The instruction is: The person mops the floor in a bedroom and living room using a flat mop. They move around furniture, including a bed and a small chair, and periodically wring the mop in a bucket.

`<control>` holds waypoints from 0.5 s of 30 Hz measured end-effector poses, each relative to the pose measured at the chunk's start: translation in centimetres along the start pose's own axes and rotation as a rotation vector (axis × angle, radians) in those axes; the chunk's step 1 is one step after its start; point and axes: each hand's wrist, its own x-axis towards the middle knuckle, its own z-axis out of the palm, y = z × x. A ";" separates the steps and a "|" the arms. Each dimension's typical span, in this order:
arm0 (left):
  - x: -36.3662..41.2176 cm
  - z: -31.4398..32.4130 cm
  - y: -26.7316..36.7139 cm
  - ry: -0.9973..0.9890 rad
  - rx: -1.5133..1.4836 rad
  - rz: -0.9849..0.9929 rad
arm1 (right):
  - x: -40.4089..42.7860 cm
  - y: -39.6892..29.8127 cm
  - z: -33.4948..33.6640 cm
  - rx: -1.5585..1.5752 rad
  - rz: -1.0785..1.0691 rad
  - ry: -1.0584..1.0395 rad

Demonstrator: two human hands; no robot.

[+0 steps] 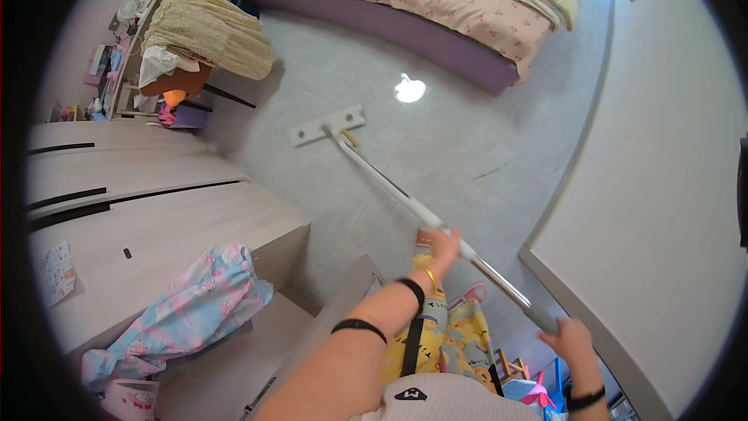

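Note:
A flat mop with a white rectangular head [327, 126] rests on the grey tiled floor [444, 146], its pole slanting down to the right towards me. My left hand [445, 250] is wrapped around the white middle section of the pole. At the grey grip on the pole's upper end, my right hand [568, 338] is closed around the handle. A yellowish piece [350, 138] shows beside the joint of the mop head. Black bands circle my left forearm and right wrist.
A bed with a purple base [380, 26] spans the far side. A chair draped with clothes [210, 29] stands far left by a desk. Pale wardrobes [175, 204] line the left, with a blue-pink garment [193, 316] hanging there. A pale wall [654, 187] runs along the right.

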 end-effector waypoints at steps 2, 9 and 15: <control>-7.9 2.8 0.4 -0.055 -0.058 -0.060 | -6.3 3.8 -0.3 -0.065 0.073 0.082; -18.3 3.5 9.3 -0.516 -0.480 -0.482 | -16.2 6.4 -3.1 -0.218 0.345 0.231; -6.3 -1.2 12.0 -0.331 -0.820 -0.434 | -6.3 0.2 -7.0 -0.429 -0.002 0.594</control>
